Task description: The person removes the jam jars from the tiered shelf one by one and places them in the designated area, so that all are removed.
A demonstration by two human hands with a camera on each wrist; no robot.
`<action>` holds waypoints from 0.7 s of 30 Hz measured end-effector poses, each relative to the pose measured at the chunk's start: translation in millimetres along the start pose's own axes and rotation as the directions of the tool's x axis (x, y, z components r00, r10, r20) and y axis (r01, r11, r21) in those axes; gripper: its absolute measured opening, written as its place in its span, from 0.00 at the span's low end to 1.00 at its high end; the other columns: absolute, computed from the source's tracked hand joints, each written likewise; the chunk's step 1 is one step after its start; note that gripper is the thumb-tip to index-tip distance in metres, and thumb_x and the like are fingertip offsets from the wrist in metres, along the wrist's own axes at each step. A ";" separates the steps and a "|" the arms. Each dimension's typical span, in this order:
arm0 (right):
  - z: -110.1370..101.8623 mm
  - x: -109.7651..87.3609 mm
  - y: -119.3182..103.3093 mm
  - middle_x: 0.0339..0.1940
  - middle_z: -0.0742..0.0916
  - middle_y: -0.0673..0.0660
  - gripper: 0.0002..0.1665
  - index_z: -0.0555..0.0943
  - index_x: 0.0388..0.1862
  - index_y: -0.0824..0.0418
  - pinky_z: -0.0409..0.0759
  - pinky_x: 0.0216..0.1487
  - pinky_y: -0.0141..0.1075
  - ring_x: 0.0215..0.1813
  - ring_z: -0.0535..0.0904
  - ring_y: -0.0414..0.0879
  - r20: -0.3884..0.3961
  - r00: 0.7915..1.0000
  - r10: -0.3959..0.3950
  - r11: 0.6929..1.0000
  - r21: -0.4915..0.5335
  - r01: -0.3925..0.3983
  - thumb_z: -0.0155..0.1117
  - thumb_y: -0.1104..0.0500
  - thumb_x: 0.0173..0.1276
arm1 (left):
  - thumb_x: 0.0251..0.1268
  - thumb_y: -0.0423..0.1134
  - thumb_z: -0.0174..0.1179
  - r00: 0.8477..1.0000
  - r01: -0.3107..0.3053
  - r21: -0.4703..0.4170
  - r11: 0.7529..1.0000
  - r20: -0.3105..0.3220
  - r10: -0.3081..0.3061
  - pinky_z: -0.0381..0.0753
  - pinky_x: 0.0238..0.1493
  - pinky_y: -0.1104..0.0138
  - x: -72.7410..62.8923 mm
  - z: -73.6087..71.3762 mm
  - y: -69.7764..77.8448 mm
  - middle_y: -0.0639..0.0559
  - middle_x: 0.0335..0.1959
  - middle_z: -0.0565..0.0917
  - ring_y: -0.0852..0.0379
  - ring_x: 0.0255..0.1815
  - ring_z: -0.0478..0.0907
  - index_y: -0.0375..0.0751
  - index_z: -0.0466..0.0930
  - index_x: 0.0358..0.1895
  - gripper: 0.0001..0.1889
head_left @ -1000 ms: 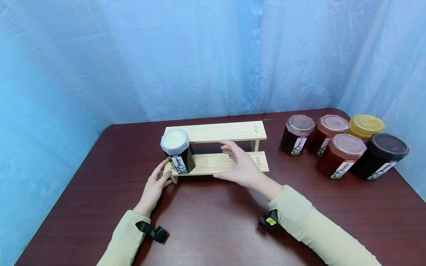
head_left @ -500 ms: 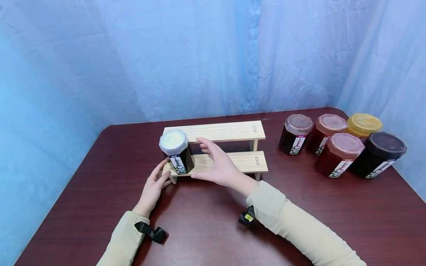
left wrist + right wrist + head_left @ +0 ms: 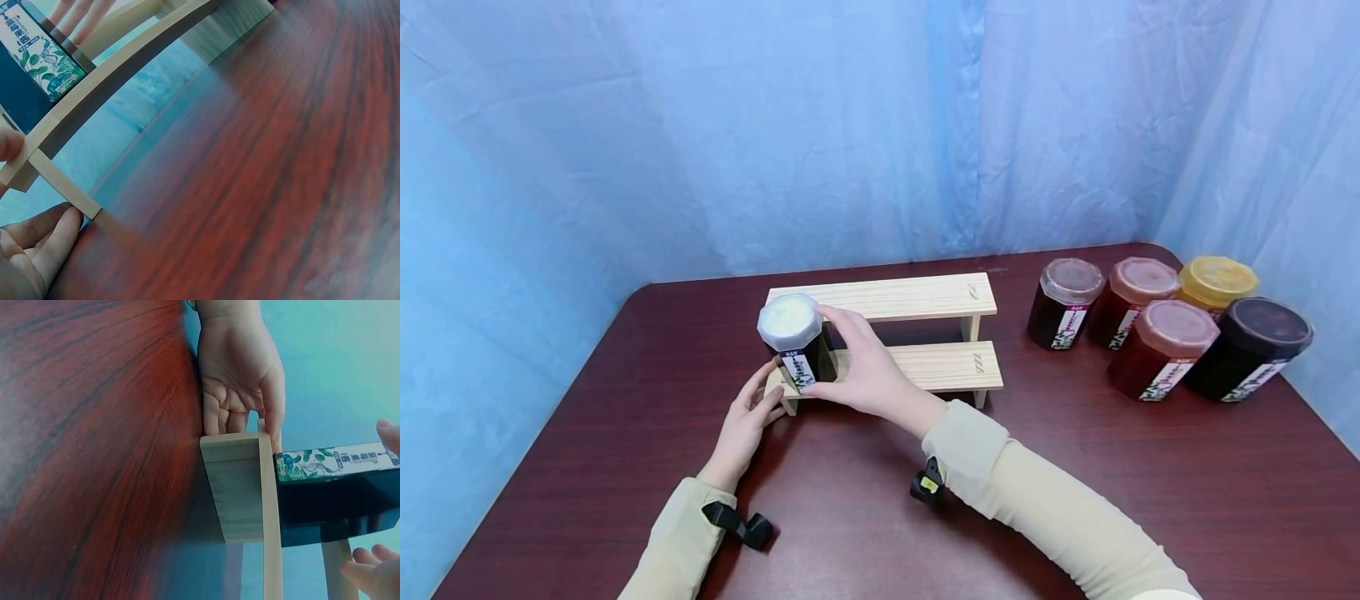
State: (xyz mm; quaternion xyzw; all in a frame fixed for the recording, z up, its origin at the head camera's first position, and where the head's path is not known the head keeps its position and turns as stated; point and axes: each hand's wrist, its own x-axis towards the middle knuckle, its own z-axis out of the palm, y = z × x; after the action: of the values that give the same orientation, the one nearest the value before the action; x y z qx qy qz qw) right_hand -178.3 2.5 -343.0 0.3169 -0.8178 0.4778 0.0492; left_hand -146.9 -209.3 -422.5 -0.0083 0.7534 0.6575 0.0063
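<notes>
A dark octagonal jar (image 3: 818, 354) with a whitish lid and a leafy label stands upright on the left end of the lower step of a two-step wooden rack (image 3: 917, 367). My left hand (image 3: 747, 425) holds that end of the rack, its thumb (image 3: 9, 144) on the step's edge and its fingers (image 3: 59, 240) against the short leg. Around the jar's right side, my right hand (image 3: 868, 375) is spread, the thumb in front of the label and the fingers behind. In the right wrist view, a gap shows between the jar (image 3: 337, 503) and the right fingers (image 3: 372, 570).
Several more jars stand grouped at the table's right: one with a greyish lid (image 3: 1071, 279), two red-lidded jars (image 3: 1180, 327), a yellow-lidded jar (image 3: 1217, 279) and a black-lidded jar (image 3: 1266, 325). Blue curtains (image 3: 775, 142) hang around the dark red wooden table (image 3: 850, 517).
My right hand has moved left along the rack to the jar, its thumb now overlapping the label. My left hand, the jar and the rack stay put.
</notes>
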 end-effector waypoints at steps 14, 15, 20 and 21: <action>16.8 2.7 5.5 0.67 0.66 0.61 0.55 0.55 0.72 0.50 0.71 0.63 0.46 0.67 0.65 0.54 0.016 1.000 0.010 1.000 -0.019 -0.010 0.77 0.56 0.51 | 0.73 0.35 0.49 1.000 -0.019 -0.025 1.000 -0.001 0.019 0.78 0.47 0.74 -0.3 0.6 0.2 0.46 0.69 0.63 0.71 0.49 0.75 0.45 0.58 0.72 0.26; 17.9 2.8 6.9 0.67 0.66 0.61 0.55 0.55 0.72 0.49 0.71 0.63 0.46 0.67 0.66 0.54 0.012 1.000 0.008 1.000 -0.021 -0.008 0.77 0.56 0.51 | 0.73 0.36 0.49 1.000 -0.018 -0.025 1.000 0.000 0.018 0.78 0.47 0.74 -0.3 0.7 0.2 0.46 0.69 0.64 0.71 0.50 0.74 0.45 0.58 0.72 0.26; 23.6 3.1 11.8 0.65 0.67 0.62 0.54 0.54 0.72 0.49 0.71 0.62 0.47 0.65 0.67 0.56 -0.020 1.000 -0.021 0.998 -0.057 0.020 0.76 0.57 0.52 | 0.72 0.37 0.50 1.000 -0.015 -0.020 1.000 -0.003 0.015 0.78 0.47 0.74 -0.1 0.6 0.0 0.45 0.68 0.65 0.71 0.49 0.74 0.46 0.58 0.72 0.26; 24.9 3.3 12.4 0.64 0.67 0.62 0.54 0.54 0.72 0.49 0.71 0.62 0.47 0.65 0.67 0.56 -0.029 0.999 -0.028 0.997 -0.067 0.026 0.76 0.56 0.52 | 0.72 0.37 0.50 1.000 -0.017 -0.021 1.000 -0.004 0.017 0.78 0.47 0.74 -0.2 0.5 -0.1 0.45 0.68 0.65 0.71 0.49 0.74 0.46 0.58 0.72 0.26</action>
State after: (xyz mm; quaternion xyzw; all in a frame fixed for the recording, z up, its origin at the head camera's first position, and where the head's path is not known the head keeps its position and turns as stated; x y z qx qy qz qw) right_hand -182.4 -15.0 -364.4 0.3188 -0.8282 0.4543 0.0783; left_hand -146.8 -208.8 -422.6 -0.0034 0.7466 0.6652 -0.0009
